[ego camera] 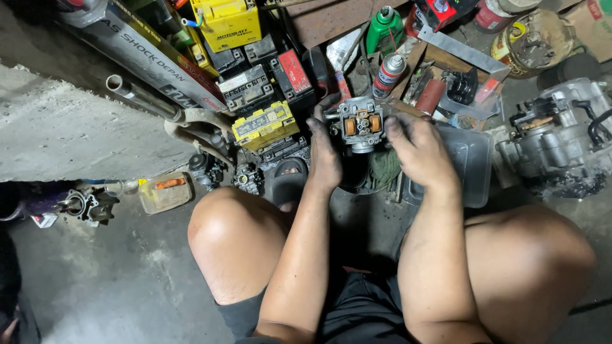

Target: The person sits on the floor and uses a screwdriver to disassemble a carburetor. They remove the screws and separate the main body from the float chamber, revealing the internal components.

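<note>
While the person squats on the concrete floor (pixel 115 286), both hands are wrapped around a carburetor (pixel 360 124), held up in the air between the knees. Left hand (pixel 323 156) grips its left side, right hand (pixel 421 150) clamps the right side, fingers greasy. Carb's open side faces up, so the two orange floats show. Just behind the carburetor stands a red and silver spray can (pixel 388 74), with a green bottle (pixel 384 28) further back. Right of the carburetor sits a clear plastic tub (pixel 475 162), then an engine block (pixel 558 137). Left of it, a yellow battery (pixel 264 124).
</note>
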